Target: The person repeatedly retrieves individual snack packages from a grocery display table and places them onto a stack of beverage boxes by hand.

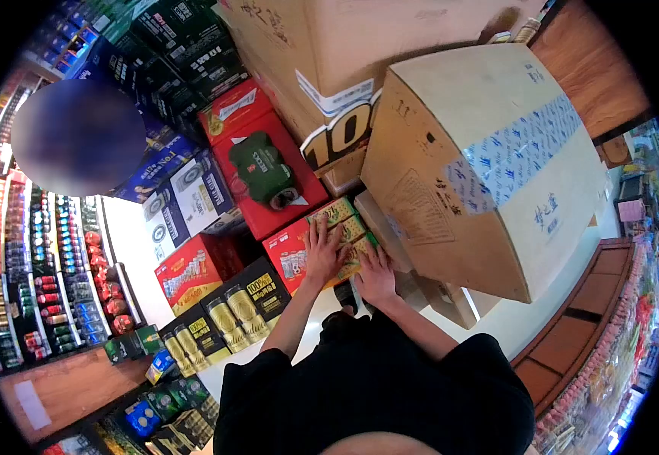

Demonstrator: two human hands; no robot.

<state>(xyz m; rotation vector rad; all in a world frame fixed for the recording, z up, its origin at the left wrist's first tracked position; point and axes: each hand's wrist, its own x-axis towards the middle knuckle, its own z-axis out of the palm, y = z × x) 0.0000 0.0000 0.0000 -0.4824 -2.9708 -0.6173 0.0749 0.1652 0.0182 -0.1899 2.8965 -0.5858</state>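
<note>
A: Where are the small green and yellow packs [338, 212]?

B: At the right end of a red cardboard box with cans printed on it [285, 254] (they may be part of its top; I can't tell).

A: What are the fingers doing?

B: The left hand [323, 252] lies on the packs, fingers spread wide. The right hand [375, 279] touches their near edge, fingers straight. I see no squeezing.

A: Are the packs heavy?

B: I guess each is light, stiff, a bit slippery, and easy to dent. Hold one by its long sides, and don't press the middle.

A: What's around them?

B: Behind is a big red box [268, 220] with a dark green bear-shaped thing [262, 168]. Right is a huge brown cardboard box with blue tape [489, 152]. Left is a black box with gold cans printed on it [242, 311], on the white tabletop [310, 334].
</note>
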